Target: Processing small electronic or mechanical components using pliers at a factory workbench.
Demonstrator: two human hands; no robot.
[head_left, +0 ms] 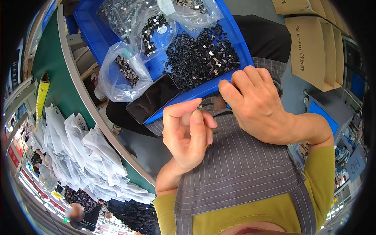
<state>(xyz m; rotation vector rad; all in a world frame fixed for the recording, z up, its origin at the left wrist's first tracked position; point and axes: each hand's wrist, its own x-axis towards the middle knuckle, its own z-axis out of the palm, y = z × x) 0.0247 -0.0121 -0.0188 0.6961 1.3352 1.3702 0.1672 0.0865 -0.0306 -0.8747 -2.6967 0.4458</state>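
Small black pieces (196,58) are lying loose in the near right part of the blue tray (235,31); the left hand (186,131) is being held just off the tray's near edge, fingers curled, thumb tip close to them; the right hand (256,103) is being held beside the tray's near right corner, fingers bent together; whether anything is being pinched by either cannot be told; the pieces are being judged light, stiff, slightly slippery, perhaps easily chipped; a fingertip hold on opposite edges is being favoured.
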